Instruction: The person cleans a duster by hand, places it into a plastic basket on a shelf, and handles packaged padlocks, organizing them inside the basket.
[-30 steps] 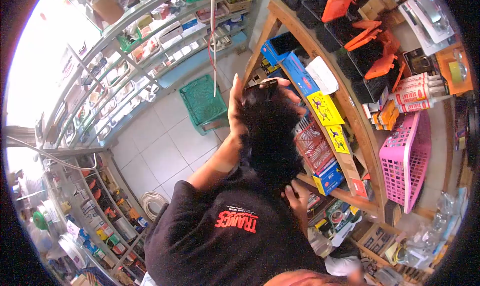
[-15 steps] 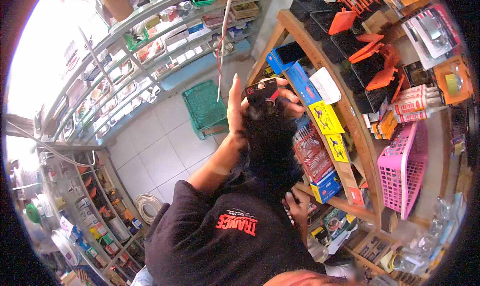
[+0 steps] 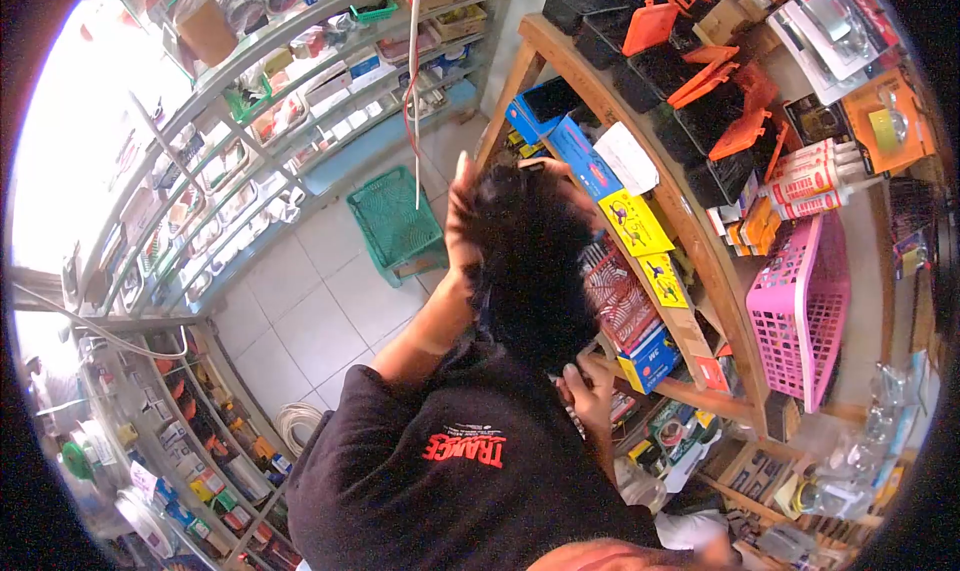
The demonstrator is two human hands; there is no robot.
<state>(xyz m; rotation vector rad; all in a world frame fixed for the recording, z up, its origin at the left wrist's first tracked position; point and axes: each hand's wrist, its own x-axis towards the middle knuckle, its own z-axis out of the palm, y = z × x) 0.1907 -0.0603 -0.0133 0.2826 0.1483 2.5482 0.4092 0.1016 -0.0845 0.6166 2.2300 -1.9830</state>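
Neither my left hand nor my right hand can be made out. Another person in a black T-shirt with red lettering fills the middle, seen from above and behind. Dark hair hides much of what lies beyond it. That person's raised left hand is beside the hair; the card pack it held is now almost wholly hidden. Their other hand is lower right, fingers bent, its contents unclear. Along the bottom edge a skin-toned patch shows, too close and cropped to identify.
A wooden shelf on the right bears black bins, sealant tubes and a pink basket. On the tiled floor stands a green crate. Stocked metal racks curve along the left; a cable hangs down.
My view has shifted, so the surroundings sit further left. The other person's hair now covers nearly all of the card pack seen earlier, and their lower hand has moved slightly up.
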